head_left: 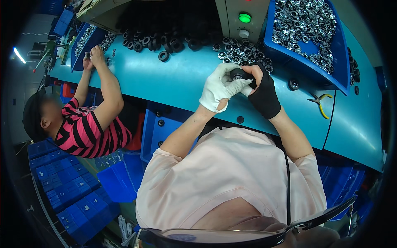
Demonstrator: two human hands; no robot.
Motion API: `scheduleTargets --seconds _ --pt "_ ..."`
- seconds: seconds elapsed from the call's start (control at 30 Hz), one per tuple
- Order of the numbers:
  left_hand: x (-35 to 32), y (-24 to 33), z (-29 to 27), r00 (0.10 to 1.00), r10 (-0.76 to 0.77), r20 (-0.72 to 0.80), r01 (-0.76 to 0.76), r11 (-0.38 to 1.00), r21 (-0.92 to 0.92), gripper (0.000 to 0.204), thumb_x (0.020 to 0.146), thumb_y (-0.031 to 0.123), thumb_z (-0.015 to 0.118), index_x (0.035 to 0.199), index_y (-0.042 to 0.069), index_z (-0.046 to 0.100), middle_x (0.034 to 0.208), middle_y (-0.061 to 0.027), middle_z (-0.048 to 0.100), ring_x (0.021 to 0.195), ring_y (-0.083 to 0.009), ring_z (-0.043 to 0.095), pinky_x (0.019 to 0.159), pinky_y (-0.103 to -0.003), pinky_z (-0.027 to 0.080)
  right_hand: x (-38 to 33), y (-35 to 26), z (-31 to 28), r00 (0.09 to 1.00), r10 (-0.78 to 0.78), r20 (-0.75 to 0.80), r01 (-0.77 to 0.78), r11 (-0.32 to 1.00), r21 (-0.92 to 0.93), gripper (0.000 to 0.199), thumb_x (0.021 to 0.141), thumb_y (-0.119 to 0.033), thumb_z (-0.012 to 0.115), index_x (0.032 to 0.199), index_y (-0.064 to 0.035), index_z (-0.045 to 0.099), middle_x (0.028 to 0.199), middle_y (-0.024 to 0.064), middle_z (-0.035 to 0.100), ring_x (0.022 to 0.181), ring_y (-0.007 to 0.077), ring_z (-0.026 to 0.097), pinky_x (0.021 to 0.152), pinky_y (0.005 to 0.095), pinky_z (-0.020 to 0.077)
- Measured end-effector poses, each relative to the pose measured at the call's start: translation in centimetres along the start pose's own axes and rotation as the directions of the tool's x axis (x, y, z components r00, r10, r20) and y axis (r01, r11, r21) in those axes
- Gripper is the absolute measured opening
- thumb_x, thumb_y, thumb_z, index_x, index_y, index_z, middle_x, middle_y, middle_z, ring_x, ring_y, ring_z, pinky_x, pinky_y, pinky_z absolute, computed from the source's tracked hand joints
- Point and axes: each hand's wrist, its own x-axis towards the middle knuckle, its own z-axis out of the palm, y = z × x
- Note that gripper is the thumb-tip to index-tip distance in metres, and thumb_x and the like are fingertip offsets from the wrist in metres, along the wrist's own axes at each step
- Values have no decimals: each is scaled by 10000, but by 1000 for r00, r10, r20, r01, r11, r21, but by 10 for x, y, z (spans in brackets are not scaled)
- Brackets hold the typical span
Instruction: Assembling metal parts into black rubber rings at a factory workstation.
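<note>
My left hand (217, 88), in a white glove with bare skin showing near the wrist, curls around a small black round part (239, 74). From the other side my right hand (264, 94), in a black glove with bare fingertips, grips the same part. Both hands meet just above the turquoise worktable (186, 82), with the fingers hiding much of the part. Beyond them lies a pile of shiny silver-and-black round pieces (237, 53). A single black ring piece (293, 84) rests to the right of my right hand, and a small black disc (240, 119) lies near the table's front edge.
Yellow-handled pliers (321, 103) lie to the right. A blue bin (337, 66) full of silver pieces stands at the back right. Many black rings (163, 56) are heaped at the back, beside a machine with a green light (245, 17). A co-worker (89, 128) works at left.
</note>
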Motion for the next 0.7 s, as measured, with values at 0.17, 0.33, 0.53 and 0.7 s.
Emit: scheduleTargets --seconds 0.17,0.33,0.53,0.7 --pt "-4 -13 2 997 74 -23 -74 997 -32 218 820 -53 627 1009 -65 519 921 -161 624 780 -175 639 703 -281 530 -6 0 3 995 -73 -65 66 991 -114 314 662 53 626 955 -8 530 846 154 572 757 309 599 628 359 480" --pt "4 -5 -1 999 46 10 -47 986 157 196 816 -25 648 977 -58 540 916 -150 633 814 -163 635 715 -264 527 -4 2 -2 990 130 61 -131 991 19 294 683 2 663 942 -6 524 825 136 560 712 260 587 598 324 452" --pt "5 -1 -15 999 -31 -26 33 997 64 272 858 57 626 1091 -61 549 957 -112 621 844 -165 623 785 -279 519 2 2 -2 980 156 121 -171 977 124 322 738 -154 734 945 0 540 755 88 566 663 172 554 615 286 431" --pt "3 6 -13 999 -26 -32 33 966 256 280 941 134 513 1143 -56 552 977 -74 622 899 -131 597 805 -272 515 5 -6 -4 983 150 103 -162 980 115 320 750 -183 727 951 -1 557 791 96 598 709 168 572 650 287 448"
